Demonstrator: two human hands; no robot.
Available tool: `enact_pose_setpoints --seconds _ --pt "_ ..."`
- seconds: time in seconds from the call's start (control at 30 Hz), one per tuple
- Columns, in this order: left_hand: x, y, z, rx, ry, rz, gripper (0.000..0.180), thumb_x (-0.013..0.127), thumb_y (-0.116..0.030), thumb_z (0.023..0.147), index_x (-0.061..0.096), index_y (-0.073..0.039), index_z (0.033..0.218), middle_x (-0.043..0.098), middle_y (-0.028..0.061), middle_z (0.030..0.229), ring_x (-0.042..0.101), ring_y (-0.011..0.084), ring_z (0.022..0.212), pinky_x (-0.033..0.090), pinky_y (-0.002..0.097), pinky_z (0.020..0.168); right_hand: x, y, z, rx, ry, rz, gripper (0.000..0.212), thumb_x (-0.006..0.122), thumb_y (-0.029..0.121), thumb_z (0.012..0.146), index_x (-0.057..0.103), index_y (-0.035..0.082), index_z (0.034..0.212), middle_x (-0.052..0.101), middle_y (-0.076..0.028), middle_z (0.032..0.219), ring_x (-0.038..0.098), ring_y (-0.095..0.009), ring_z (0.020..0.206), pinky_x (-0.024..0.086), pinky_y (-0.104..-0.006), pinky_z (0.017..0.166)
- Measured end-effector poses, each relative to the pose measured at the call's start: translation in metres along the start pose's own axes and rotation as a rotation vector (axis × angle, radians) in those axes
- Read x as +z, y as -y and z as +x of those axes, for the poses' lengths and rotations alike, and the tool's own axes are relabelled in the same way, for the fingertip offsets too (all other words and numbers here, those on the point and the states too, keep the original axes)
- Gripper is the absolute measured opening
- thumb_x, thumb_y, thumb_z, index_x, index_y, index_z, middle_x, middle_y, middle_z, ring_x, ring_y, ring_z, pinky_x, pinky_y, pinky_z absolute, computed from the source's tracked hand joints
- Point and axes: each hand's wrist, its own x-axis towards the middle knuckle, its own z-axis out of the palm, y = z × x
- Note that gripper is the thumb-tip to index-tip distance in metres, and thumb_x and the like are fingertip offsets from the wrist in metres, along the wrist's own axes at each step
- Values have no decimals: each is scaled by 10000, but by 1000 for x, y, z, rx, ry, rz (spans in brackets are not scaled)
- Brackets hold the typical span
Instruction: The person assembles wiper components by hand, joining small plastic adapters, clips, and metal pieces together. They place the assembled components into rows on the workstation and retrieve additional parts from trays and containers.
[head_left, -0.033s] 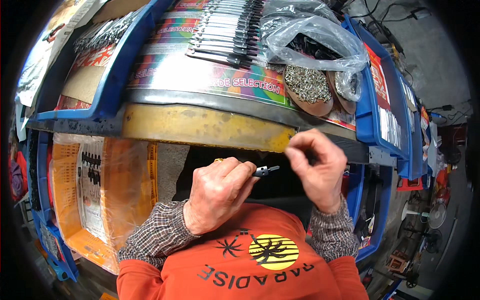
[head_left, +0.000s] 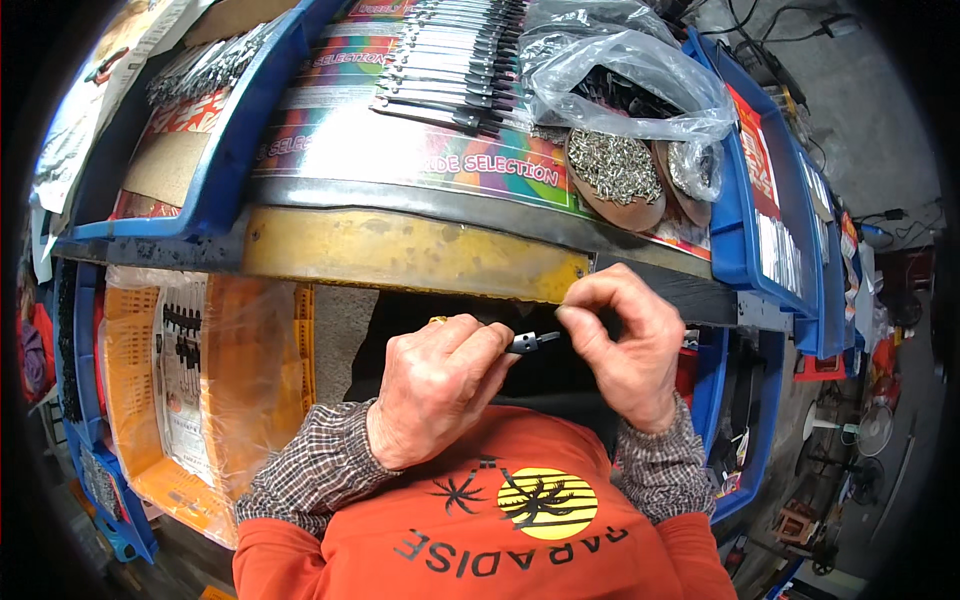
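Observation:
My left hand (head_left: 435, 385) is closed around a black cylindrical tool (head_left: 524, 343) with small holes in its collar. Only its front end shows, with a thin metal tip pointing right; the rest is hidden in my fist. Close by the tip, my right hand (head_left: 635, 350) has its thumb and forefinger pinched together. Whatever is between them, if anything, is too small to make out. Both hands are over my lap, just in front of the yellow bench edge (head_left: 420, 250).
On the bench, a row of slim metal-and-black pieces (head_left: 450, 70) lies beside a clear plastic bag (head_left: 640, 70). Small metal parts (head_left: 612, 165) fill a brown dish. Blue trays (head_left: 205, 190) flank the bench, and an orange crate (head_left: 130, 400) stands below left.
My right hand has moved slightly left, and its pinched fingertips have come close to the tool's metal tip. My left hand and the tool have stayed put.

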Motion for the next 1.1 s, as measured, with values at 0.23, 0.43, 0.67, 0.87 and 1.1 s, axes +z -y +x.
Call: enact_pose_setpoints --seconds 0.23,0.43,0.67,0.87,1.1 --pt "2 -7 -1 53 -24 40 238 733 -53 677 597 -33 871 516 66 668 558 230 561 457 336 482 10 -1 -11 -124 92 18 93 689 14 772 614 2 826 653 -100 839 609 -216 800 479 -317 745" --pt "3 -7 -1 82 -45 72 223 723 -61 678 585 -38 851 500 59 657 552 216 554 458 328 482 11 3 -16 -48 113 34 88 684 6 775 609 0 822 657 -103 849 618 -222 808 482 -321 747" --pt "6 -5 -3 97 -39 104 189 699 -73 705 580 -37 848 484 58 650 549 212 549 454 321 474 18 0 -21 -200 44 -118 137 690 -17 753 600 8 854 646 -116 828 629 -258 774 498 -341 704" --pt "6 -6 -7 64 -2 103 270 740 -23 653 623 -32 896 581 69 709 595 238 589 481 330 518 24 -2 -27 -311 -20 -174 187 699 -49 730 598 1 880 637 -135 820 637 -282 723 517 -347 637" --pt "15 1 -13 169 -80 169 184 668 -70 727 602 -25 893 504 42 682 556 175 534 451 301 464 23 -9 -36 -402 10 -229 255 717 -58 704 616 -26 936 646 -165 883 664 -310 790 556 -359 671"
